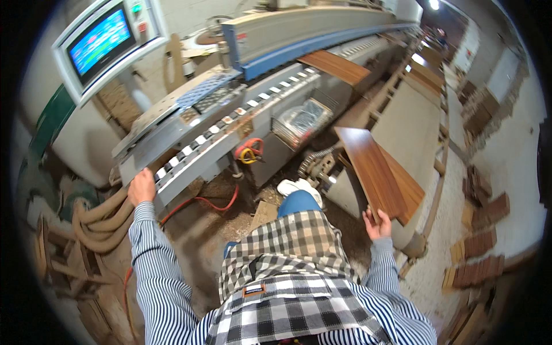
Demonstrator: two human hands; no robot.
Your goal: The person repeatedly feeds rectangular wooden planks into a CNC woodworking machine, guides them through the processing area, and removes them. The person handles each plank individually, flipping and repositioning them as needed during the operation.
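My right hand (377,224) grips the near edge of a brown wood-grain panel (372,169), thumb and fingers pinching its end. That panel is tilted and overlaps a second wood-grain panel (405,187) lying on the belt conveyor (407,118). Over at the left, my left hand (142,187) is closed at the near end of a long panel-processing machine's feed bed (198,158), beside its row of white-and-black track pads (201,140). Whatever its curled fingers hold is hidden. Farther along the bed, another brown panel (336,67) sticks out from under the blue-and-beige beam (310,43).
A control screen (100,43) stands at upper left. Under the bed are a wire basket (305,119), coiled orange and yellow hose (249,152) and a red hose (210,201). Thick tan ducting (100,221) lies left. Stacked brown strips (474,247) line the right wall.
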